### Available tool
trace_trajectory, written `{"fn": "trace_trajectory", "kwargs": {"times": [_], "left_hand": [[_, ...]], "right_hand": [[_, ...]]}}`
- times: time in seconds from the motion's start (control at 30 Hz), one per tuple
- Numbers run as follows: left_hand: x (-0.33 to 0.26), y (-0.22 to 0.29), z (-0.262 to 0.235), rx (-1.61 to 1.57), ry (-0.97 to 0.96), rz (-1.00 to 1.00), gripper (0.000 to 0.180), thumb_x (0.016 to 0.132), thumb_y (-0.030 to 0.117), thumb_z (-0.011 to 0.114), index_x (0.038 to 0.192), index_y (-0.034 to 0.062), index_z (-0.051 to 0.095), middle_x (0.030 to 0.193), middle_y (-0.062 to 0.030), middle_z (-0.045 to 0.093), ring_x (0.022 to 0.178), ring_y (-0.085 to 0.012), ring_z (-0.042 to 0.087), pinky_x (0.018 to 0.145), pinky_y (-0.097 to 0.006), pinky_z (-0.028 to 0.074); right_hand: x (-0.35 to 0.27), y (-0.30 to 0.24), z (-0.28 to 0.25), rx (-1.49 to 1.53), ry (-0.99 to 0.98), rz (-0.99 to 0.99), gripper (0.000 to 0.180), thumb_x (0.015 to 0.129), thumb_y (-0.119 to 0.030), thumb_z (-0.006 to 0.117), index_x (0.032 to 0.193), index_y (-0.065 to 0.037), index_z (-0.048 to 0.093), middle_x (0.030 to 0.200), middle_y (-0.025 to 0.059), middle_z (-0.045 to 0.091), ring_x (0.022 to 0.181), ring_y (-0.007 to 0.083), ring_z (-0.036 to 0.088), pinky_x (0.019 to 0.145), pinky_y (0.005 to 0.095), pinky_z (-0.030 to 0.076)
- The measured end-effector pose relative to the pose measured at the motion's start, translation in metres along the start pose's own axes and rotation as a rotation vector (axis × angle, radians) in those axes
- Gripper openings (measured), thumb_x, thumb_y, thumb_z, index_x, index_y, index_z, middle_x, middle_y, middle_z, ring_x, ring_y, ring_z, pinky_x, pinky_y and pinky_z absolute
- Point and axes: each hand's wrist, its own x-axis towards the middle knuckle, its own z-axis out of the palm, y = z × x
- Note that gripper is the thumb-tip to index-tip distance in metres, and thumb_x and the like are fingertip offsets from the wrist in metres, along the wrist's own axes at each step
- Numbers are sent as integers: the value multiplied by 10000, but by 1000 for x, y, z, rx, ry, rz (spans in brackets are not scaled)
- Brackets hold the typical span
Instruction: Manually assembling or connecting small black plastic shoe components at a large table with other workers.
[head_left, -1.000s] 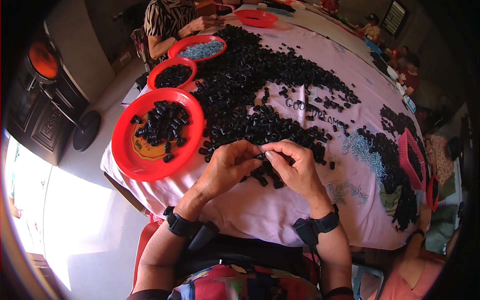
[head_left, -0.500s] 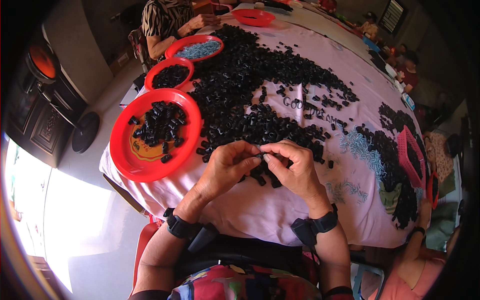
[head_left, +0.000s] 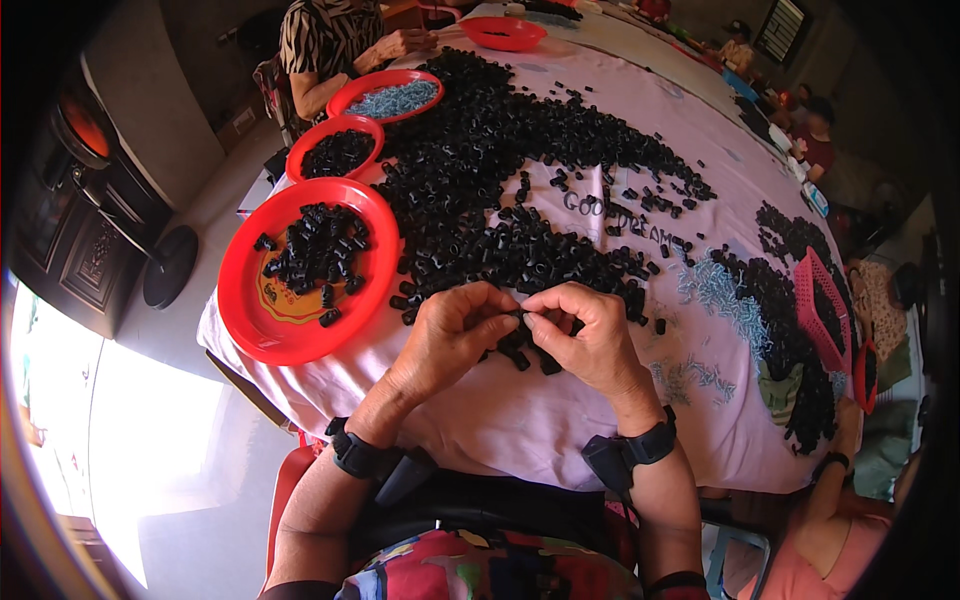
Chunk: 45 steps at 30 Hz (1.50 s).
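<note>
Over the near edge of a heap of small black tube-shaped plastic pieces (head_left: 490,240), my two hands meet at the fingertips. My left hand (head_left: 450,335) is closed in a pinch, thumb against forefinger. Facing it, my right hand (head_left: 585,335) pinches at the same spot. Between the fingertips is a small black plastic piece (head_left: 520,312), mostly covered, so its exact form does not show. To the left of my hands lies a large red plate (head_left: 240,310) with a pile of black pieces (head_left: 315,255) on it.
Behind the plate stand a red bowl (head_left: 291,163) of black pieces and a red tray (head_left: 338,98) of pale blue screw-like parts. More blue parts (head_left: 725,300) and a pink basket (head_left: 822,310) lie to the right. Other people sit around the cloth-covered table (head_left: 450,430).
My hands stay in nearly the same place, fingertips still together. The black piece between them shows less than before. The whole view has shifted very slightly.
</note>
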Motion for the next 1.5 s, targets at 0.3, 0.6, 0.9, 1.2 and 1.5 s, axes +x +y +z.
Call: {"fn": "trace_trajectory", "kwargs": {"times": [0.3,0.6,0.9,1.2,1.5], "left_hand": [[-3,-1,8,179,83,85,135,929,44,733,1045,-9,689,827,0,676,750,-50,614,663,-249,518],[-6,1,10,222,111,139,106,909,21,734,1004,-4,694,803,-18,672,747,-73,637,661,-268,522],[-7,-2,20,157,161,75,102,918,11,721,1009,-21,689,816,-14,683,752,-61,635,667,-249,528],[-5,4,27,68,240,15,135,958,70,701,1060,-17,699,850,-9,707,732,-48,632,646,-232,529],[-3,1,18,-231,137,-144,206,1006,177,684,1115,3,679,907,-19,718,738,-60,658,631,-217,514]], "right_hand": [[-2,2,0,-19,-20,-54,108,848,26,749,947,3,712,840,83,694,705,147,708,617,284,571],[-3,0,1,-39,-15,-82,96,845,27,747,928,8,703,818,101,703,712,182,720,639,301,572],[-4,-1,3,34,-22,60,61,864,14,733,921,26,714,831,116,737,697,116,705,622,279,554],[-2,-1,12,-65,90,-55,114,840,34,719,952,9,724,879,129,734,741,226,711,673,342,574],[1,0,8,-251,35,-374,392,748,11,781,1131,28,705,1007,147,706,908,321,678,802,398,581]]}}
